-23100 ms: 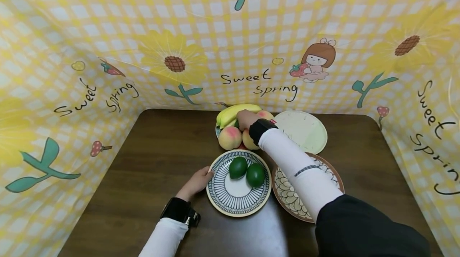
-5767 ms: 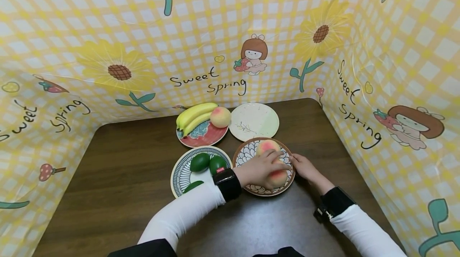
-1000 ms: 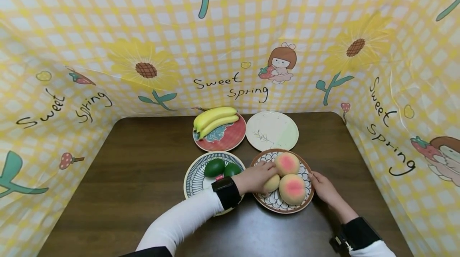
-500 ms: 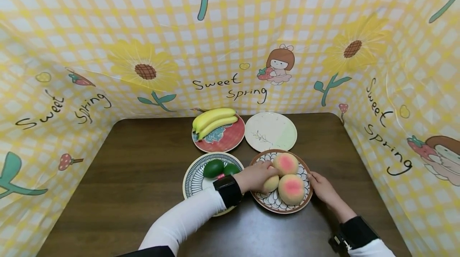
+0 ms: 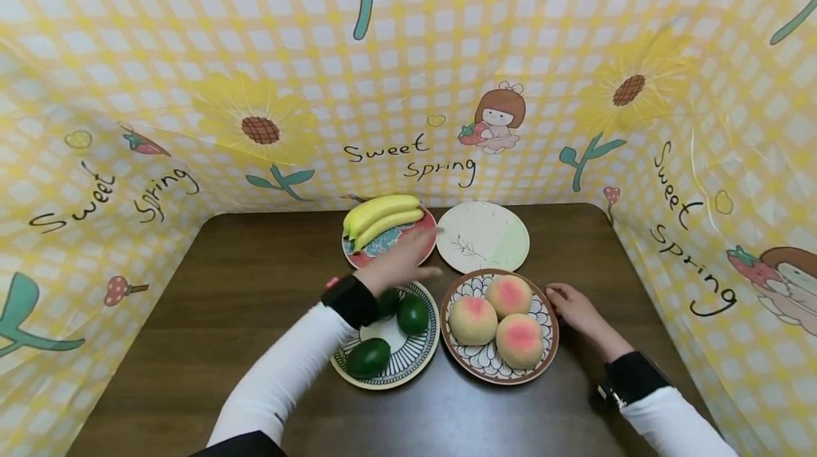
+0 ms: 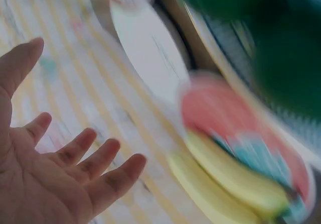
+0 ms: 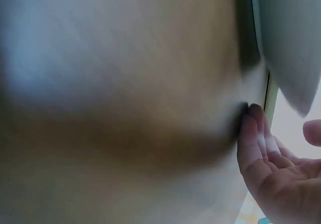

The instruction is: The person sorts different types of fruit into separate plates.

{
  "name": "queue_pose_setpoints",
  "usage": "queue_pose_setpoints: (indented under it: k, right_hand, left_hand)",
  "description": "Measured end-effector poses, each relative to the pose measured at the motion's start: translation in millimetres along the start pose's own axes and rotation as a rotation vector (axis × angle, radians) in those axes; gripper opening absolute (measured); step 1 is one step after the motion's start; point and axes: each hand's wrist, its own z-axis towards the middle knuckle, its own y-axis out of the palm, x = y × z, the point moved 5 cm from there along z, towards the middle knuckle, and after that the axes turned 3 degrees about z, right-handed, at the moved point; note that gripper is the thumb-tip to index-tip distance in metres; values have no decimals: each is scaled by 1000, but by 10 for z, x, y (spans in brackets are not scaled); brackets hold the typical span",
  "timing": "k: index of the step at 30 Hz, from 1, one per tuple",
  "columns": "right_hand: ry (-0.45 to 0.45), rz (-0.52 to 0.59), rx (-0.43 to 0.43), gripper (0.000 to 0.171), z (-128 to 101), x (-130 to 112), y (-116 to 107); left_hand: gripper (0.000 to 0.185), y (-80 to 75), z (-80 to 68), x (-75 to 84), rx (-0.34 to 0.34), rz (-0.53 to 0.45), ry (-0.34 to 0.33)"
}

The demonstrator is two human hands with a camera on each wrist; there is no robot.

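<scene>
My left hand [image 5: 402, 265] hovers open and blurred over the near edge of the red plate [image 5: 354, 256], which carries the bananas [image 5: 379, 214]. In the left wrist view its spread fingers [image 6: 105, 156] hold nothing, with the bananas [image 6: 235, 184] just beyond. Three peaches [image 5: 498, 315] lie on the brown-rimmed patterned plate [image 5: 498, 377]. My right hand [image 5: 568, 301] rests on the table with its fingertips [image 7: 256, 133] against that plate's right rim. Three avocados [image 5: 367, 358] lie on the striped plate [image 5: 408, 365], one partly hidden under my left wrist.
An empty white-and-green plate [image 5: 491, 237] sits at the back right of the red plate. The four plates cluster mid-table on the dark wooden top [image 5: 255, 287]. Yellow checked cloth walls [image 5: 408, 88] close in the back and both sides.
My left hand has let go of the peach and swung up and left over the avocado plate toward the bananas. The right hand stays at the peach plate's rim.
</scene>
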Motion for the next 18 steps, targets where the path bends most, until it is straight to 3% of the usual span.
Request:
queue_pose_setpoints:
  k: [4, 9, 14, 16, 18]
  right_hand:
    - [5, 12, -43, 52, 269, -60, -85]
    - [-7, -3, -52, 54, 641, -237, -121]
    - [57, -2, -108, 47, 1022, -308, -60]
    - [35, 76, -125, 50, 1257, -137, -59]
    - [54, 95, -127, 50, 1347, -102, -52]
  left_hand:
    - [75, -291, 54, -557, 77, -3, -146]
    - [69, -467, 151, -1081, 105, 35, -309]
    - [63, -432, 267, -1392, 109, 44, -364]
    - [61, -374, 318, -1476, 119, 34, -360]
    - [59, -324, 344, -1515, 122, 24, -369]
